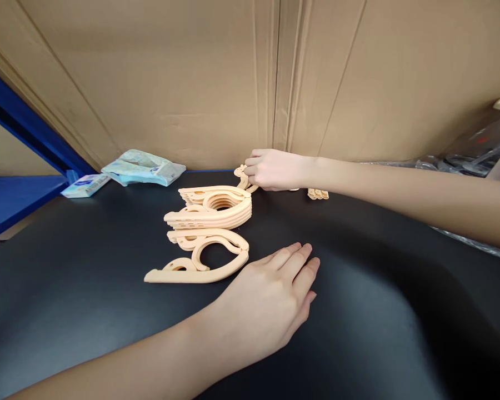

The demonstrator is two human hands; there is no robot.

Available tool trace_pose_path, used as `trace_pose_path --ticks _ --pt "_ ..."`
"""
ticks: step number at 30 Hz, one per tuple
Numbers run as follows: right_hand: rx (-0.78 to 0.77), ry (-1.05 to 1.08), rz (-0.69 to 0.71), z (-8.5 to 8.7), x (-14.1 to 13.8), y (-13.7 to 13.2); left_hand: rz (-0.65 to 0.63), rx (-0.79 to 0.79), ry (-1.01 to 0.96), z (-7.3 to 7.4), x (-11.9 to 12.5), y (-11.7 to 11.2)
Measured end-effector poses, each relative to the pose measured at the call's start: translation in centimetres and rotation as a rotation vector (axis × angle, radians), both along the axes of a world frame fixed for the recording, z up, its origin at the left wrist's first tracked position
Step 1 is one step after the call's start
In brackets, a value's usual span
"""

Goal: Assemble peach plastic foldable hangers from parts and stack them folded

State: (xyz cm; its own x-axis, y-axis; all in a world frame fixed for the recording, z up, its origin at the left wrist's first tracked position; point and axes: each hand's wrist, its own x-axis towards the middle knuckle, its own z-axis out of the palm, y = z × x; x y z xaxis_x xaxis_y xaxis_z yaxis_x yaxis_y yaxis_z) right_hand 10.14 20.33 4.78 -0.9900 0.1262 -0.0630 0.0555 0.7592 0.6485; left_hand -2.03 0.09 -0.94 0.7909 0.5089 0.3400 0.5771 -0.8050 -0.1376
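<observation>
Behind the stack [229,218], the right hand [270,170] is pinching a hanger [242,178], ideally firmly; in front, the left hand [270,294] is lying outstretched.

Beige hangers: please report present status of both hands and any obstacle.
Right hand at far hanger, left hand near front hanger; both grips unclear. Hanger stack between these hangers. Plastic pack back left, apart.

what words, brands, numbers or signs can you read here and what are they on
No text is readable.
Small packet: dark blue marking, too blurred to read.
Larger pale blue packet: no legible print.
Stacked cream hangers: no lettering visible.
</observation>
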Motion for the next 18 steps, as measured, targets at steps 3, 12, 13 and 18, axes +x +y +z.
trace_pose_path --ticks 3,12,13,18 --pt "0.027 0.005 0.017 0.5 0.6 -0.2 0.003 -0.009 0.002 0.1 0.1 0.0" --pt "0.166 0.087 0.070 1.2 4.7 -4.9 -0.001 0.047 -0.012 -0.1 0.2 0.2" --pt "0.175 0.094 0.082 1.0 5.5 -5.7 -0.005 0.068 -0.013 -0.1 0.2 0.1" --pt "0.195 0.225 0.194 -0.4 9.1 -10.1 -0.041 0.196 0.029 0.2 0.5 -0.6"
